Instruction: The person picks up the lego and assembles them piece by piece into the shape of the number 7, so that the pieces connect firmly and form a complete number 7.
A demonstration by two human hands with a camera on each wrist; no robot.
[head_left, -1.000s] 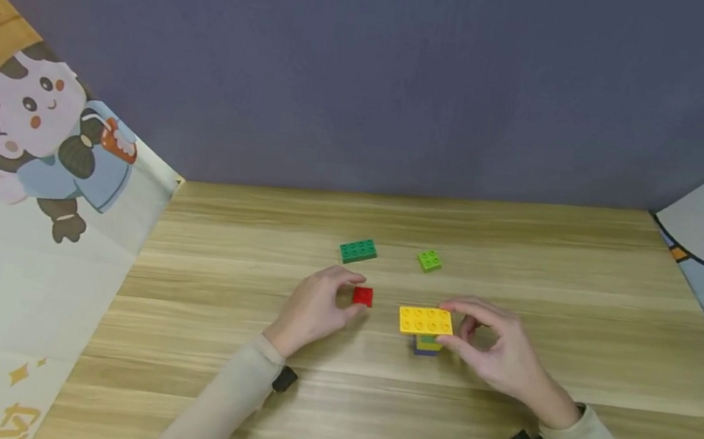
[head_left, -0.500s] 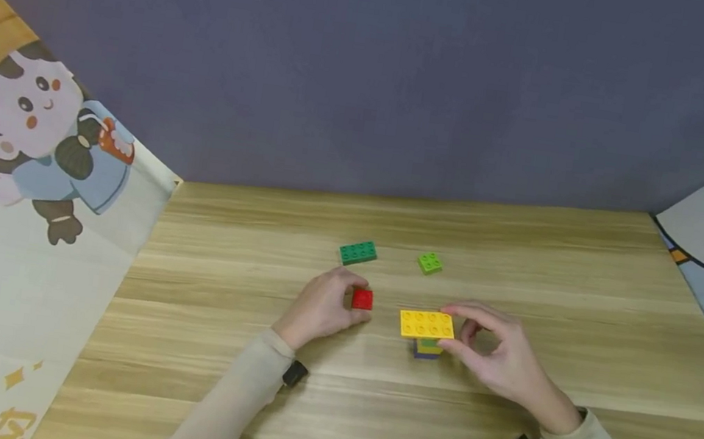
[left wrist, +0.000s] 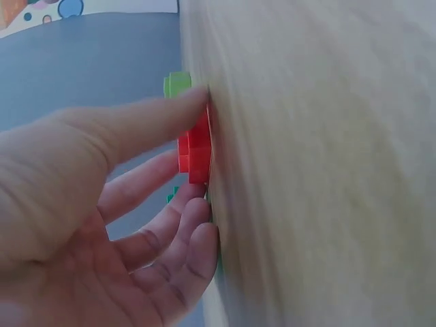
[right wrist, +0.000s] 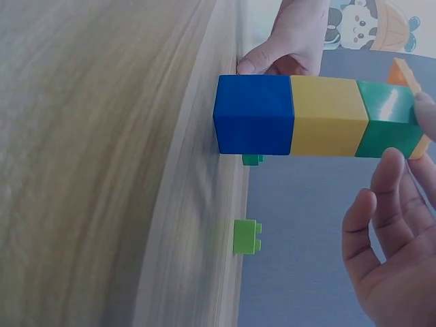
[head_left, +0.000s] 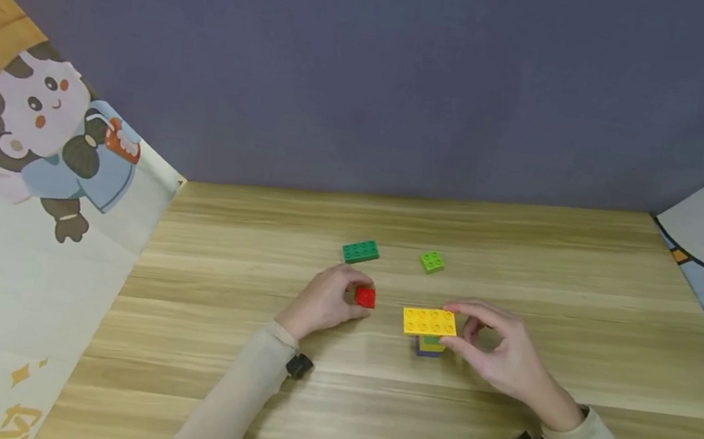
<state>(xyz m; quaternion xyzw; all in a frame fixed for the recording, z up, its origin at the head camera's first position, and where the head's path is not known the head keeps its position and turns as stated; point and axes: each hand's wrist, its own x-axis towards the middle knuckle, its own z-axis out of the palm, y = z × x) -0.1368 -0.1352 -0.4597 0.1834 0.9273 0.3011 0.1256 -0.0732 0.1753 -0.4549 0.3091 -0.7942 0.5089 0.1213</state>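
Observation:
My left hand point(head_left: 324, 301) pinches a small red brick point(head_left: 365, 297) between thumb and fingers, low at the wooden table. In the left wrist view the thumb covers part of this red brick point(left wrist: 198, 153). To the right, my right hand point(head_left: 504, 351) grips the right end of a flat yellow brick point(head_left: 430, 322) with eight studs. This yellow brick tops an upright stack, made up below of a green block point(right wrist: 387, 116), a yellow block point(right wrist: 328, 116) and a blue block point(right wrist: 254, 116). From the head view the yellow brick hides most of the stack.
Behind the hands lie a dark green brick point(head_left: 360, 252) and a small light green brick point(head_left: 432, 262), apart from each other. The wooden table point(head_left: 364, 429) ends at a dark blue-grey panel point(head_left: 410, 79). A wall with a cartoon figure point(head_left: 59, 114) stands at the left.
The left thumb and fingers have closed in around the red brick, as the left hand shifted slightly right. My right hand and the stack keep their place.

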